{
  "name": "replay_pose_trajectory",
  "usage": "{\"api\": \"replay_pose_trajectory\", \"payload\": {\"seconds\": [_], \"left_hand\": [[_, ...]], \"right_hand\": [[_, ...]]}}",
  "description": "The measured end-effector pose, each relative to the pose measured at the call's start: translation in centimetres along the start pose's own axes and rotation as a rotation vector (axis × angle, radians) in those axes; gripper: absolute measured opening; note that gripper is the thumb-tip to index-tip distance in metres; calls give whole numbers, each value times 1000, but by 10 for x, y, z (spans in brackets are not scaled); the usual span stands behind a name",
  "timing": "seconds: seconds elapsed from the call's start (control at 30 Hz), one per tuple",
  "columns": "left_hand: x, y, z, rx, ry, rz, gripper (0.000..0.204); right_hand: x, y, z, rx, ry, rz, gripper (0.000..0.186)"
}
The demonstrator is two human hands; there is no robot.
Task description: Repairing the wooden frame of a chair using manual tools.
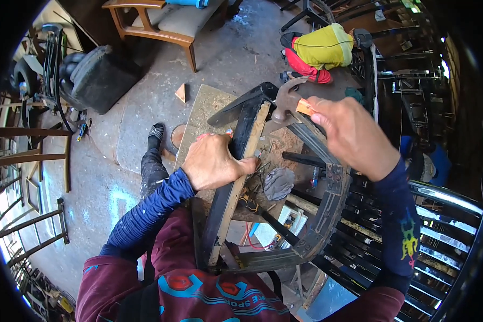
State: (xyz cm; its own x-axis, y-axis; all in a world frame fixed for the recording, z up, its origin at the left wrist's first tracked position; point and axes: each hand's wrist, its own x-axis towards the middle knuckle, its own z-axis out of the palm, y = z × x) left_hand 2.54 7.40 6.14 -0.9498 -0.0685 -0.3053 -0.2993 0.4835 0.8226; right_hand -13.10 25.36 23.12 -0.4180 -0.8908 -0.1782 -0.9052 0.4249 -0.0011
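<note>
A dark wooden chair frame (319, 220) with a curved back stands tilted in front of me, against my lap. My left hand (212, 162) is closed round its straight rail (235, 182), which has a bare wood edge; its thumb lies across that edge. In my right hand (354, 134) is a claw hammer (288, 102), held close to the head by a short orange-coloured part. The hammer head hangs beside the rail's upper end, near the joint; I cannot tell whether it touches the frame. The rest of the handle is hidden by the hand.
Under the frame is a board (204, 104) strewn with sawdust, a grey rag (279, 184) and a yellow-black tool (248, 201). A person in a yellow top (327, 45) crouches at the far right. Metal slats (445, 241) stand at right, a wooden armchair (161, 32) at back.
</note>
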Motion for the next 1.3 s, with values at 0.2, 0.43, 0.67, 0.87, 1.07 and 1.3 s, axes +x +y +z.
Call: {"api": "replay_pose_trajectory", "payload": {"seconds": [0.2,0.43,0.67,0.87,1.07,1.3], "left_hand": [[-2,2,0,-49,19,-12,69],[3,-4,5,-73,16,25,70],[-3,1,-5,-2,-9,12,65],[-3,-6,-6,-33,-82,145,73],[-6,-5,-47,-416,-57,-69,69],[-4,-4,-46,-310,-30,-23,53]], "right_hand": [[14,23,-18,32,309,-21,31],[5,31,-15,9,311,-249,25],[-34,9,-2,299,195,103,20],[-113,-37,89,665,255,521,23],[-82,-66,254,594,-334,477,24],[-44,-75,356,503,-369,279,28]]}}
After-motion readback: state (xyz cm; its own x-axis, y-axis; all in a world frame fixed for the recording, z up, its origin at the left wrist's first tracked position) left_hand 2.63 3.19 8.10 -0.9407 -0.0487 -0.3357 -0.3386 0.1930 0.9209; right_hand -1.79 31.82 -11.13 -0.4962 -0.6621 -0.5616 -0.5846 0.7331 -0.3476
